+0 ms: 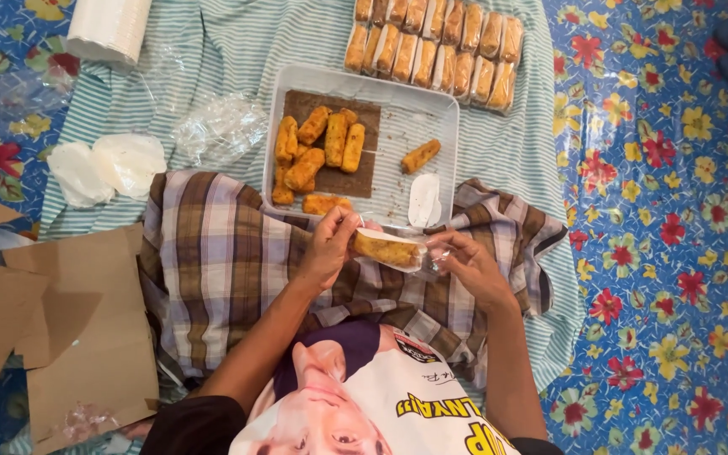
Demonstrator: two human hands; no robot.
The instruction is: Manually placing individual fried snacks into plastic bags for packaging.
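Note:
My left hand (pixel 330 244) and my right hand (pixel 469 263) together hold one golden fried roll (pixel 385 249) on a white paper liner, partly inside a clear plastic wrapper. The left hand pinches the roll's left end, while the right grips the wrapper at the other end. Just beyond my hands lies a grey tray (pixel 419 105) with several unwrapped fried rolls (pixel 318 147) on brown paper, a single roll (pixel 420 156) apart and a white paper liner (pixel 424 200).
Rows of wrapped rolls (pixel 436 46) lie at the far edge of a striped cloth (pixel 238 42). A stack of white liners (pixel 111 29), loose white liners (pixel 107 164) and clear wrappers (pixel 221 126) are at left. Cardboard pieces (pixel 77 320) lie near left, on a floral mat (pixel 676 211). A checked cloth (pixel 221 270) covers my lap.

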